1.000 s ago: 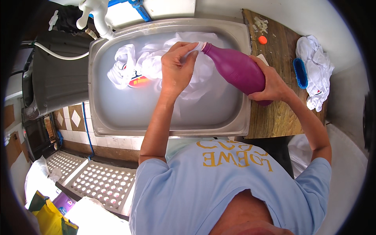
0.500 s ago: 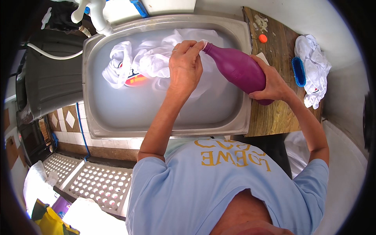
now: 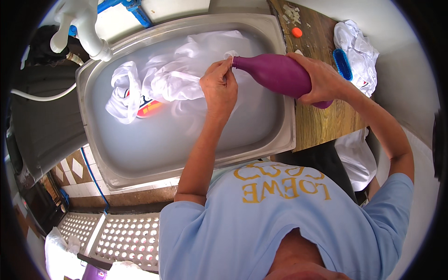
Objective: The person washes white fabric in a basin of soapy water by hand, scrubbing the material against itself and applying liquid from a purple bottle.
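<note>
My right hand (image 3: 325,80) is wrapped round the wide lower body of a purple bottle (image 3: 275,74). The bottle is tilted nearly level over the right side of the sink (image 3: 88,98), its narrow neck pointing left. At the bottle's mouth, my left hand (image 3: 220,91) is closed in a pinch; something whitish shows by its fingertips, too small to make out. Below and left of that hand, a white garment (image 3: 177,84) with a coloured print lies partly under cloudy water.
On the wooden counter (image 3: 326,119) at the right are an orange cap (image 3: 297,32), whitish crumbs (image 3: 292,15), a blue brush (image 3: 342,64) and a bunched white cloth (image 3: 357,51). A white faucet (image 3: 86,30) reaches over the sink's far left corner. Perforated grey panels (image 3: 126,238) lie lower left.
The view has shifted and turned slightly. The bottle is tipped closer to level, its base raised by my right hand. My left hand stays pinched at its mouth.
</note>
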Tool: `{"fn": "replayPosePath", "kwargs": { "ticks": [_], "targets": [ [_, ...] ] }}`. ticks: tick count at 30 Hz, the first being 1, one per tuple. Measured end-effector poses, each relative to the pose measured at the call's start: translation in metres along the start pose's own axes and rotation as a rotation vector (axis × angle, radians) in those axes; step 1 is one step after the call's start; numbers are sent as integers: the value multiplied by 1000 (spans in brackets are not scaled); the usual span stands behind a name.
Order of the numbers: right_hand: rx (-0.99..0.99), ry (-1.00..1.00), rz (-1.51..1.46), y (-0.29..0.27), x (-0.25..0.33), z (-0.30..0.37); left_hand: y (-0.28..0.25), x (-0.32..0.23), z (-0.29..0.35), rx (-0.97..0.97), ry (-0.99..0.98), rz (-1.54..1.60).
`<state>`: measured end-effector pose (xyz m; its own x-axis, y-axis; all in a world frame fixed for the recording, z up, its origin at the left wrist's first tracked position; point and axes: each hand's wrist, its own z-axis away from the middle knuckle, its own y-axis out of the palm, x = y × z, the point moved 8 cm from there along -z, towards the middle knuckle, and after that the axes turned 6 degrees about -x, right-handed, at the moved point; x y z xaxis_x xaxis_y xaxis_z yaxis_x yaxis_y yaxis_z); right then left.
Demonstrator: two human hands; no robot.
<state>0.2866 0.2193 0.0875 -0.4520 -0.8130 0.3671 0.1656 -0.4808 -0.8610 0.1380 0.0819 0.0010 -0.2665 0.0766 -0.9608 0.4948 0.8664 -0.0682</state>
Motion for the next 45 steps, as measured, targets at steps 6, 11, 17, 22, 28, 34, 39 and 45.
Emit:
{"fn": "replayPosePath", "kwargs": {
  "ticks": [6,11,17,22,28,34,39,45],
  "targets": [
    [8,9,-70,-4,13,-3,-4,9,-1,-73,-104,184],
    [-142,-12,-163,5,2,10,-4,-4,-1,-24,-144,224],
    [-337,-24,-272,11,-10,42,7,-50,-10,143,-19,116],
    [-473,54,-441,13,-33,64,24,-43,-11,306,-354,328],
    [-896,230,-516,3,-97,111,46,-19,-5,415,-668,500],
    [-1260,231,-758,-18,-157,115,47,-10,-7,418,-727,489],
    [-1523,140,-761,-37,-186,82,47,-8,-9,467,-761,455],
    [-1621,192,-585,-34,-200,50,40,-16,-11,506,-753,396]
  ]
}}
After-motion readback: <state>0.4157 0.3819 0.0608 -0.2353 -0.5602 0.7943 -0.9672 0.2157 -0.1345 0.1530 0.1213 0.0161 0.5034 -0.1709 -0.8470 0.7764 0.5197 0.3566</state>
